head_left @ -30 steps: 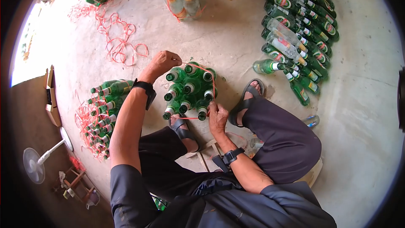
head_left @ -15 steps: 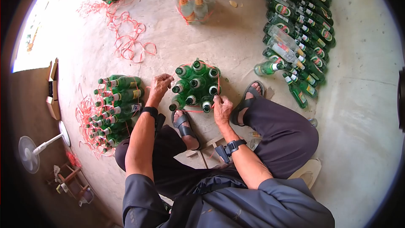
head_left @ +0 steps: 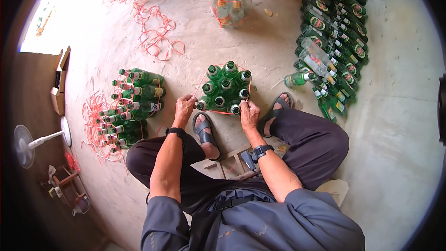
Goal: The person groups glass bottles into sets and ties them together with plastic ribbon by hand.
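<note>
The floor (head_left: 395, 111) carried a cluster of upright green bottles (head_left: 226, 83), well apart from its walled left edge. Left hand (head_left: 185, 110): nearly closed, fingertips pinching red string (head_left: 219, 111) looped around the cluster. Right hand (head_left: 250, 114): fingers curled beside the near-right bottle; grip could not be told.

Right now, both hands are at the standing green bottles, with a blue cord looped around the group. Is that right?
Not quite: the cord is pinkish red, not blue, as the head view shows. The left hand and right hand are indeed at the standing green bottles, with the cord looped around the group.
</note>
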A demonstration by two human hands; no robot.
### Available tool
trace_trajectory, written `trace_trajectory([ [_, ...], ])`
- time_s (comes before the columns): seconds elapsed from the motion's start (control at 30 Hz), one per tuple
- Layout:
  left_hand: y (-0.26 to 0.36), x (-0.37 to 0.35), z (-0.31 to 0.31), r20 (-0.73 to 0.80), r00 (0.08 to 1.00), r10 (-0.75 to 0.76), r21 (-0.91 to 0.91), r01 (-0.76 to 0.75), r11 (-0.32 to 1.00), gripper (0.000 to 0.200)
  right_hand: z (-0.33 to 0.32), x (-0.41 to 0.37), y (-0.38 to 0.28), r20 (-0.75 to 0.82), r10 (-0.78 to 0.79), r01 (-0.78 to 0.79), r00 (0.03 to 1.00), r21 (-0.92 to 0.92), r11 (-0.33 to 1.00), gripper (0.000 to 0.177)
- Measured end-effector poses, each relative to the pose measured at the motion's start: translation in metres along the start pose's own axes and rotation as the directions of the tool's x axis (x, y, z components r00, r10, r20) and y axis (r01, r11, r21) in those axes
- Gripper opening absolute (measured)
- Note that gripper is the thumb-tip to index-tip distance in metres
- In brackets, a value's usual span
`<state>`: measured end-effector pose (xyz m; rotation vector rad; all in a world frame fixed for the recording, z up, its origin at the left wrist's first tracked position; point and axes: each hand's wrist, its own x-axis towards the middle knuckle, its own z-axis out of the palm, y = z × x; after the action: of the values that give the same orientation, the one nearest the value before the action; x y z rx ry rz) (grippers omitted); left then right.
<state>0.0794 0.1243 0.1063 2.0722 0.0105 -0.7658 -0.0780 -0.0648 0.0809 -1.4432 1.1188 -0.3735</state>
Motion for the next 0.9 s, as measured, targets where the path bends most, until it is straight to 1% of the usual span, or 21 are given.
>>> trace_trajectory([
  [0.03, -0.003, -0.004, 0.003, -0.004, 1.000, -0.005, -0.024, 0.005, 1.000, 0.030, 0.001, 0.000, 0.003, 0.007, 0.055, -0.055, 0.998, -0.004, 0.998, 0.033],
  [0.07, -0.007, -0.009, 0.007, -0.026, 0.999, 0.021, -0.045, -0.022, 0.999, 0.027, 0.002, 0.000, 0.006, 0.010, 0.050, -0.050, 0.999, -0.006, 0.999, 0.033],
  [0.13, -0.007, -0.021, 0.017, -0.118, 0.986, 0.114, -0.044, -0.120, 0.992, 0.027, 0.005, 0.000, 0.006, -0.022, 0.027, -0.027, 0.999, 0.038, 0.999, 0.033],
  [0.17, -0.007, -0.027, 0.022, -0.136, 0.984, 0.112, 0.014, -0.111, 0.994, 0.028, 0.005, 0.000, 0.006, -0.018, 0.022, -0.021, 1.000, 0.037, 0.999, 0.033],
  [0.2, -0.020, -0.027, 0.029, -0.152, 0.979, 0.136, -0.032, -0.142, 0.989, 0.028, 0.003, -0.003, -0.002, -0.004, 0.051, -0.051, 0.999, 0.059, 0.997, 0.033],
  [0.23, -0.020, -0.032, 0.034, -0.208, 0.967, 0.145, 0.024, -0.143, 0.989, 0.027, 0.002, -0.005, -0.005, 0.010, 0.081, -0.081, 0.997, 0.080, 0.993, 0.032],
  [0.27, -0.019, -0.037, 0.040, -0.262, 0.952, 0.158, 0.079, -0.142, 0.987, 0.026, 0.003, -0.006, -0.009, 0.011, 0.077, -0.077, 0.997, 0.079, 0.994, 0.032],
  [0.3, -0.027, -0.037, 0.045, -0.264, 0.951, 0.159, 0.075, -0.144, 0.987, 0.026, 0.003, -0.007, -0.011, 0.000, 0.079, -0.079, 0.997, 0.104, 0.991, 0.032],
  [0.37, -0.046, -0.035, 0.057, -0.347, 0.928, 0.132, 0.006, -0.139, 0.990, 0.023, 0.002, -0.009, -0.012, -0.011, 0.081, -0.079, 0.997, 0.127, 0.989, 0.031],
  [0.4, -0.042, -0.038, 0.059, -0.350, 0.927, 0.133, 0.003, -0.141, 0.990, 0.023, 0.002, -0.009, -0.012, 0.001, 0.084, -0.084, 0.996, 0.115, 0.990, 0.031],
  [0.47, -0.022, -0.053, 0.060, -0.413, 0.907, 0.077, -0.092, -0.126, 0.988, 0.020, 0.003, -0.009, -0.009, 0.017, 0.085, -0.087, 0.996, 0.103, 0.991, 0.031],
  [0.5, -0.011, -0.060, 0.058, -0.409, 0.910, 0.071, -0.102, -0.123, 0.987, 0.020, 0.004, -0.009, -0.007, 0.023, 0.073, -0.075, 0.997, 0.082, 0.994, 0.031],
  [0.57, -0.008, -0.062, 0.056, -0.396, 0.917, 0.049, -0.110, -0.100, 0.989, 0.019, 0.003, -0.007, -0.004, 0.034, 0.056, -0.058, 0.998, 0.061, 0.996, 0.031],
  [0.6, -0.008, -0.063, 0.055, -0.377, 0.926, 0.027, -0.116, -0.076, 0.990, 0.018, 0.002, -0.007, -0.005, 0.048, 0.065, -0.069, 0.997, 0.089, 0.994, 0.031],
  [0.67, -0.012, -0.065, 0.059, -0.393, 0.919, 0.032, -0.120, -0.085, 0.989, 0.019, 0.001, -0.010, -0.007, 0.064, 0.070, -0.077, 0.996, 0.114, 0.991, 0.031],
  [0.73, -0.011, -0.066, 0.061, -0.399, 0.917, 0.021, -0.119, -0.075, 0.990, 0.020, -0.001, -0.014, -0.012, 0.042, 0.098, -0.104, 0.994, 0.208, 0.972, 0.030],
  [0.77, -0.014, -0.065, 0.062, -0.390, 0.921, 0.021, -0.117, -0.072, 0.990, 0.022, -0.002, -0.015, -0.014, 0.022, 0.127, -0.129, 0.992, 0.149, 0.980, 0.033],
  [0.8, -0.015, -0.066, 0.062, -0.393, 0.919, 0.018, -0.124, -0.073, 0.990, 0.022, -0.005, -0.017, -0.016, 0.025, 0.122, -0.124, 0.992, 0.143, 0.982, 0.033],
  [0.83, -0.015, -0.066, 0.063, -0.401, 0.915, 0.034, -0.115, -0.087, 0.990, 0.022, -0.007, -0.019, -0.018, -0.102, 0.047, -0.048, 0.994, -0.014, 0.999, 0.034],
  [0.87, -0.015, -0.066, 0.063, -0.407, 0.912, 0.052, -0.105, -0.103, 0.989, 0.022, -0.009, -0.021, -0.021, -0.216, -0.049, 0.010, 0.975, -0.178, 0.984, 0.035],
  [0.9, -0.016, -0.065, 0.063, -0.408, 0.912, 0.050, -0.113, -0.105, 0.988, 0.022, -0.008, -0.023, -0.022, -0.284, -0.088, 0.036, 0.955, -0.182, 0.983, 0.037],
])
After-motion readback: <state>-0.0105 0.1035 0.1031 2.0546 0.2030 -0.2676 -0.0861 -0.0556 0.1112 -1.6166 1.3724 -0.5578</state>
